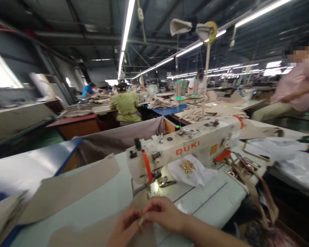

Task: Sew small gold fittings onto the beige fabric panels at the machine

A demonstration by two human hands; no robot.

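My left hand point(126, 224) and my right hand point(166, 214) meet in front of the sewing machine point(190, 147), just below its lit needle area. Between their pinched fingers is a small pale strip point(141, 220), which looks like fabric; its far part is hidden by the fingers. Motion blurs the left hand somewhat. A beige fabric piece point(84, 235) lies under and left of the hands, smeared at its edge. Right of the needle, small gold-coloured metal pieces point(187, 167) sit in a heap on a white sheet point(206, 175).
Another beige panel point(74, 187) lies on the machine table point(216, 195) at left. Tools fill a tray point(247, 164) at right, with beige straps point(269, 199) hanging over the edge. A person in pink point(296, 82) is at right; a person in green point(125, 103) sits ahead.
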